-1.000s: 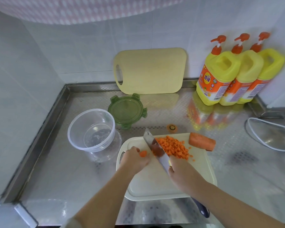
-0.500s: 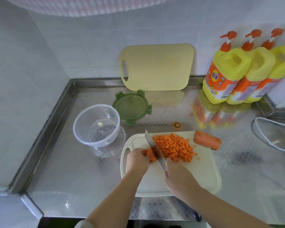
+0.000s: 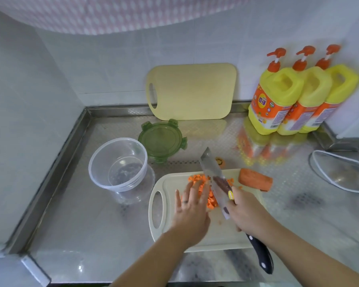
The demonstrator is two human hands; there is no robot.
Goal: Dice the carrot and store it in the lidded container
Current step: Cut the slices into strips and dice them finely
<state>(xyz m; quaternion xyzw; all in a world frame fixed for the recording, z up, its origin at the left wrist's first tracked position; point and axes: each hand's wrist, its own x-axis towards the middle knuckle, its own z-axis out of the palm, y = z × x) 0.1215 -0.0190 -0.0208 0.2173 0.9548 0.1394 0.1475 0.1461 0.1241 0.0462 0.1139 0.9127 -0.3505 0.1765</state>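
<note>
The tabletop (image 3: 91, 224) is stainless steel, embossed with a fine dot texture but still shiny enough to mirror the bottles (image 3: 278, 96), which are glossy yellow plastic. The container (image 3: 101, 162) is clear smooth plastic, and the lid (image 3: 160, 139) is translucent green plastic. The cutting board (image 3: 220, 237) looks like matt cream plastic, same deal for the pale yellow board (image 3: 192, 91) against the glossy wall tiles (image 3: 112, 59). The knife (image 3: 214, 175) has a polished metal blade and a shiny black riveted handle.

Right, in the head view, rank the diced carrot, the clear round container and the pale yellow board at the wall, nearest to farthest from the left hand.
1. Diced orange carrot pile, right at the left hand.
2. Clear round plastic container, to the left.
3. Pale yellow cutting board, against the back wall.
</note>
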